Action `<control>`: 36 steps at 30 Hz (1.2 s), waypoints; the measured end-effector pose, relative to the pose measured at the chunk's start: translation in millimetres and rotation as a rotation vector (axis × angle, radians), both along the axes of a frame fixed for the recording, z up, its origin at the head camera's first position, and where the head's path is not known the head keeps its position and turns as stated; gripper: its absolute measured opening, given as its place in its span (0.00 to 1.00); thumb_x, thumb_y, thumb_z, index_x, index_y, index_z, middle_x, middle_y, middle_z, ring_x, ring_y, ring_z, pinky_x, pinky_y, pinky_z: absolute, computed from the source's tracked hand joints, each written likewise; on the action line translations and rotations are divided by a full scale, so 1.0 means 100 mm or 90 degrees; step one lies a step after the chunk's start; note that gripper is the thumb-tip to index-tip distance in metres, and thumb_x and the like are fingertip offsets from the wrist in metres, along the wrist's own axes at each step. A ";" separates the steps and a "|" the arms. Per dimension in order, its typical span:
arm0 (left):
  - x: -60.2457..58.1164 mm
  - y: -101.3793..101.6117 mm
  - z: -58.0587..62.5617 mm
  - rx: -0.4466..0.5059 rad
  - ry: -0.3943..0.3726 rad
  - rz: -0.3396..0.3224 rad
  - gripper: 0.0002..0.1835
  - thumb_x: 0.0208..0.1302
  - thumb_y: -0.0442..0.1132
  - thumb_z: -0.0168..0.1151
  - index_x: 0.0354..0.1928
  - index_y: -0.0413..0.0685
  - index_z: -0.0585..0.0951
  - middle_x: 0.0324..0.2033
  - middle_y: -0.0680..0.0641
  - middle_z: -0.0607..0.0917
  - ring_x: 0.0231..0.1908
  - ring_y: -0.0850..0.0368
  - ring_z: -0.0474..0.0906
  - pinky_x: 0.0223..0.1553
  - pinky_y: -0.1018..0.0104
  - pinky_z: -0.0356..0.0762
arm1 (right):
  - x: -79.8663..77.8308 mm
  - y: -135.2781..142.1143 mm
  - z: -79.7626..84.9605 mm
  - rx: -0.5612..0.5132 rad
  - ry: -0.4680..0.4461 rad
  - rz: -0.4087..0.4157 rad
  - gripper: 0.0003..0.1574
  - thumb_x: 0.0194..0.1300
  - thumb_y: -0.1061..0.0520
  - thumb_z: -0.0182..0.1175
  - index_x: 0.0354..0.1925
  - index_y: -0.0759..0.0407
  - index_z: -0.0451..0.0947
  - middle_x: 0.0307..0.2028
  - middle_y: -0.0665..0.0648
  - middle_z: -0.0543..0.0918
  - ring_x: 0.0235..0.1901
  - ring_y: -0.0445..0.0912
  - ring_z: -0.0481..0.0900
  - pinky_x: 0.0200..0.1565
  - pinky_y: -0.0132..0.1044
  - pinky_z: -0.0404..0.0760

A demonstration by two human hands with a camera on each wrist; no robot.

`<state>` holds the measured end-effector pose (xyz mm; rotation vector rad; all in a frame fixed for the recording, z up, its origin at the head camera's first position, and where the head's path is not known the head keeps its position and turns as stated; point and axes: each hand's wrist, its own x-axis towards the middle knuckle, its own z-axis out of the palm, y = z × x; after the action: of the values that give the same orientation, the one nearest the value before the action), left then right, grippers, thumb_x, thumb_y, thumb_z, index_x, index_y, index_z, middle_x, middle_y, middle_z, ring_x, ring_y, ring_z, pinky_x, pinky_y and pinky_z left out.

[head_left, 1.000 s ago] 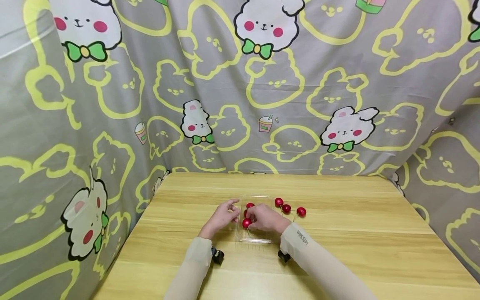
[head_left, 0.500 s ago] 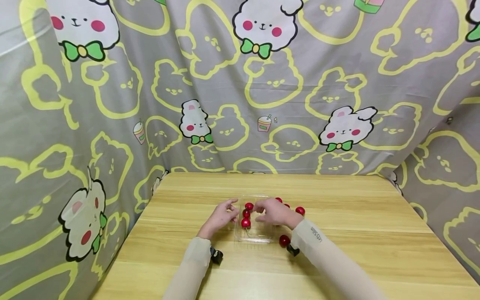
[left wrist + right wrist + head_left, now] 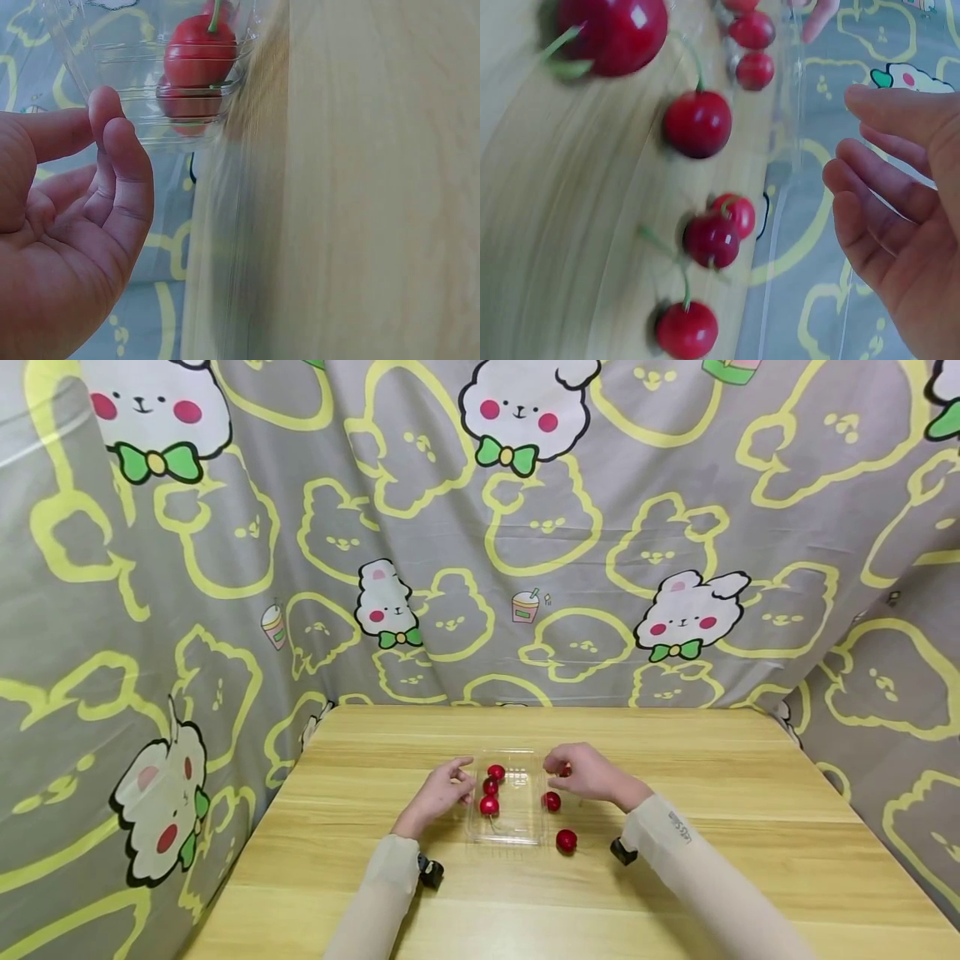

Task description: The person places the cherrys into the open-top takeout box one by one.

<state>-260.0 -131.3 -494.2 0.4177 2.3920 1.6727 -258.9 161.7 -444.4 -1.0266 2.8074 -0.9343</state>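
A clear plastic box [image 3: 517, 839] on the table holds three red cherries [image 3: 490, 805] in a line along its left side. My left hand [image 3: 442, 789] is at the box's left wall, fingers loosely bent; in the left wrist view its fingertips are close to the wall, and I cannot tell whether they touch. My right hand [image 3: 588, 772] hovers right of the box with fingers apart and nothing held, partly hiding cherries below it. The right wrist view shows several stemmed cherries on the table, among them a near cherry [image 3: 697, 124] and a lower cherry [image 3: 687, 330].
The wooden table [image 3: 675, 877] carries a loose cherry [image 3: 567, 841] near the box's front right corner and another cherry [image 3: 551, 801] beside its right wall. A patterned cloth [image 3: 585, 543] hangs behind and at both sides of the table.
My right hand has moved out of the box to the right, from the cherries inside to above the loose ones, uncovering two loose cherries beside the box. My left hand stays by the box.
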 end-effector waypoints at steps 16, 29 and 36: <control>0.01 0.00 0.00 0.011 -0.003 0.006 0.28 0.68 0.30 0.54 0.67 0.30 0.60 0.33 0.40 0.76 0.27 0.48 0.80 0.34 0.54 0.82 | 0.27 0.24 -0.20 0.056 -0.054 0.087 0.10 0.57 0.62 0.66 0.39 0.62 0.82 0.37 0.56 0.82 0.36 0.48 0.78 0.38 0.38 0.80; 0.03 0.02 0.04 0.003 0.000 0.003 0.27 0.68 0.29 0.53 0.67 0.30 0.61 0.34 0.39 0.77 0.27 0.52 0.79 0.34 0.54 0.83 | 0.42 0.24 -0.43 0.110 -0.075 0.103 0.21 0.51 0.54 0.71 0.44 0.56 0.81 0.38 0.43 0.77 0.36 0.38 0.73 0.39 0.32 0.77; 0.14 0.05 0.24 0.013 -0.001 -0.010 0.26 0.68 0.26 0.51 0.66 0.26 0.60 0.37 0.30 0.76 0.30 0.40 0.79 0.37 0.46 0.81 | 0.43 0.24 -0.46 0.099 -0.069 0.111 0.17 0.51 0.57 0.71 0.42 0.54 0.82 0.36 0.41 0.77 0.33 0.37 0.72 0.36 0.29 0.76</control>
<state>-245.6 -126.5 -470.4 0.4376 2.3663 1.6907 -216.0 186.2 -490.3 -1.1384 2.6043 -0.7189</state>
